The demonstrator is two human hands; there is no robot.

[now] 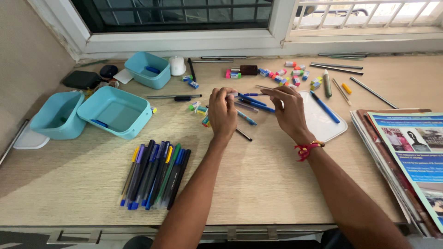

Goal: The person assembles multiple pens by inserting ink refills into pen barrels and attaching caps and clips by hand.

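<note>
Both forearms reach up from the near edge of the wooden desk [277, 184] and meet over its middle. The left hand [222, 113] is turned palm down, its fingers curled and pinching one end of a thin pen [247, 94]. The right hand [290, 110], with a red thread bracelet [307, 150] at the wrist, has its fingers bent and closed on the other end of that pen, which is held level just above the desktop. Under and between the hands lie several loose blue pens [251, 102], scattered at angles.

Toward the left edge stand three light-blue plastic tubs with rounded corners. The nearest, a wide tub [115, 112], has a blue pen lying against its near wall. The tub beside it [56, 115] shows no contents that can be made out. The smaller tub [147, 69], near the far edge, holds a small blue item.

A neat row of pens [154, 175], in blue, black, green and yellow-tipped barrels, lies side by side near the near edge, left of the left arm. A white rounded lid [323, 117] with a blue pen on it sits just right of the right hand. Small bright erasers [290, 76] are strewn by the far edge. Glossy magazines [406, 157] are stacked at the right edge.
</note>
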